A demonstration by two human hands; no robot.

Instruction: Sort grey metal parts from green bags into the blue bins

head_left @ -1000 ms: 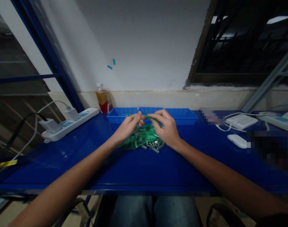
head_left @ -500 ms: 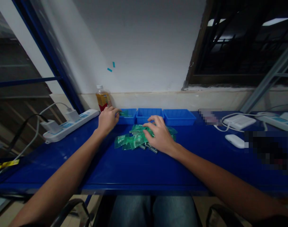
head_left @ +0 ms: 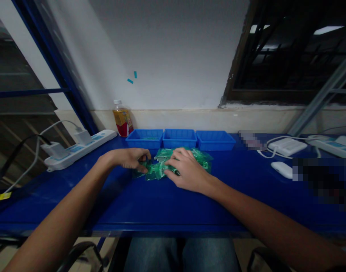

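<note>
A pile of green transparent plastic bags [head_left: 154, 172] lies on the blue table in front of me; what the bags contain is too blurred to name. My left hand [head_left: 131, 158] is at the pile's left end, thumb and fingers apart, the thumb on a bag. Over the pile's middle, my right hand [head_left: 188, 170] rests with spread, bent fingers touching the bags and hiding part of them. Behind stand the left blue tray [head_left: 144, 144], with something green inside, the middle blue tray [head_left: 180, 143] and the right blue tray [head_left: 216, 142].
A drink bottle [head_left: 122, 120] stands by the wall behind the left tray. A white power strip [head_left: 79, 152] with plugged-in adapters lies at left. To the right are a white charger with a cable [head_left: 287, 145] and a white case [head_left: 282, 170]. The table's front edge [head_left: 173, 227] runs before my legs.
My left hand has come back from the left tray to the pile's left end. My right hand has lowered onto the bags, and the metallic cylinders seen near it earlier are now hidden.
</note>
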